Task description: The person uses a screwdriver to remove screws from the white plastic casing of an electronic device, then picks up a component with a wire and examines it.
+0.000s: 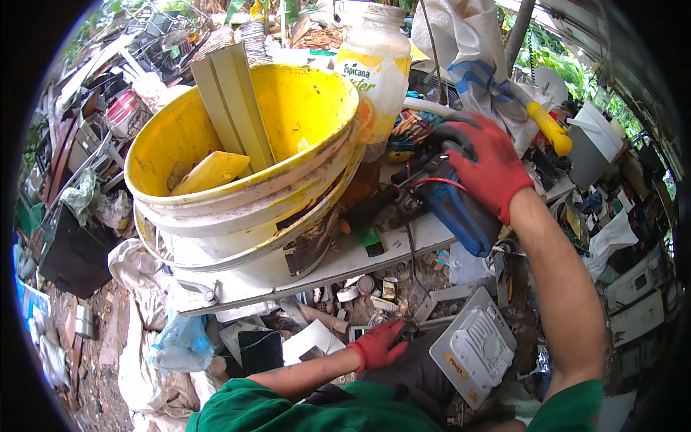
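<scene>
My right hand (489,162), in a red glove with dark fingertips, reaches over the tabletop. Its fingers curl down beside a blue-and-black fabric pouch (461,216); what they grip is hidden. Below, my left hand (381,345), gloved the same way, rests low by my dark trousers. Its fingers are bent around something I cannot make out. A white moulded plastic panel (473,349) with a small orange label leans on my lap, to the right of my left hand. Dark-handled tools (371,209) and a thin red cable (435,180) lie near the pouch.
A large yellow-lined bucket (245,216) holding plastic strips stands on the white tabletop (288,288). Behind it is a big plastic bottle (374,72). A yellow corrugated hose (551,129) hangs at the right. Scrap, a blue plastic bag (181,344) and sacks surround the table.
</scene>
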Available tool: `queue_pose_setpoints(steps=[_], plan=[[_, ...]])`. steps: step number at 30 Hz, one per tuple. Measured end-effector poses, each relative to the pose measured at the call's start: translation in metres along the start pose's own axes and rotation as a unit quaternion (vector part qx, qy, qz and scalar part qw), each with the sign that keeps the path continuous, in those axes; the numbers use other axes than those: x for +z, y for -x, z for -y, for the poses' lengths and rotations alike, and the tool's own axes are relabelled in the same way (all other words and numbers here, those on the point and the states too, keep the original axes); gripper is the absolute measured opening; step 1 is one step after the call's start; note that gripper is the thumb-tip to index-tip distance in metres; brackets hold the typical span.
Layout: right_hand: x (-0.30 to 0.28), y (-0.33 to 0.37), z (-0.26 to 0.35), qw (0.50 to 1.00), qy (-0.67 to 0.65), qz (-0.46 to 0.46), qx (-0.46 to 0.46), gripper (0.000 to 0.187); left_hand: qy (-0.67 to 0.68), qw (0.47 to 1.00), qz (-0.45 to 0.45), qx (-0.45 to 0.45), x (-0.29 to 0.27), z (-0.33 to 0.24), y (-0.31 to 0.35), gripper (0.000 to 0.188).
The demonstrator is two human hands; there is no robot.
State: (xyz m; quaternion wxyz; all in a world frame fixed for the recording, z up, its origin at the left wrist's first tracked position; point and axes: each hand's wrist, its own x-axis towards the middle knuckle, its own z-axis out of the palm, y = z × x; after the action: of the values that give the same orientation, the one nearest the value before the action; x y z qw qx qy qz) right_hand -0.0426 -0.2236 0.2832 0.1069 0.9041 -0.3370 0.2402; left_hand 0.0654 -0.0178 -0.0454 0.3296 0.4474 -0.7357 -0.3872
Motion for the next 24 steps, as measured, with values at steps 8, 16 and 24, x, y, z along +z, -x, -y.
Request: queue_pose_setpoints(steps=[8,16,24], plan=[[0.050,-0.064,0.044,0.892,0.116,0.392,-0.191,0.045,-0.046,0.998,0.049,-0.017,0.001,-0.007,0.004,0.055],[0.057,-0.074,0.045,0.874,0.073,0.454,-0.157,0.041,-0.011,0.999,0.016,-0.050,-0.004,-0.004,0.027,0.058],[0.057,-0.078,0.032,0.859,0.179,0.415,-0.240,0.032,-0.024,0.998,-0.055,-0.007,-0.007,0.001,0.026,0.042]])
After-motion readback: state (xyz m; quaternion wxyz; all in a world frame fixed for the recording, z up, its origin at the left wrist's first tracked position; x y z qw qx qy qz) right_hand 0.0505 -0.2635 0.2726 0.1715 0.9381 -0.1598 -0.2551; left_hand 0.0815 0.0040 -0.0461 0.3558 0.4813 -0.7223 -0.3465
